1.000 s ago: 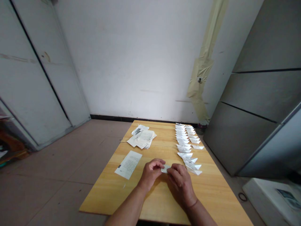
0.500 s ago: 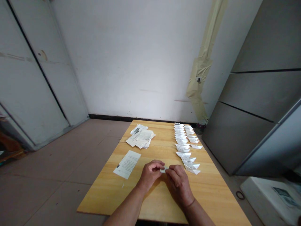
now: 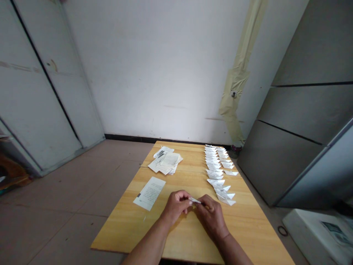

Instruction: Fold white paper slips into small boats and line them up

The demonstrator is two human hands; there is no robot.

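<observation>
Both hands meet over the middle of a light wooden table point(image 3: 154, 232). My left hand point(image 3: 176, 206) and my right hand point(image 3: 211, 215) are closed in a pinch on one small folded piece of white paper point(image 3: 194, 200), held edge-on just above the tabletop. To the right of my hands a row of several folded white paper shapes point(image 3: 217, 173) runs toward the far edge. A flat printed sheet point(image 3: 149, 188) lies left of my left hand.
A loose pile of printed papers point(image 3: 166, 161) sits at the far left of the table. A grey metal cabinet point(image 3: 303, 121) stands close on the right, white doors on the left. A white box point(image 3: 320, 232) lies on the floor at lower right.
The folded paper was turned between my fingers from showing its flat face to lying thin and edge-on. My hands stayed in the same place.
</observation>
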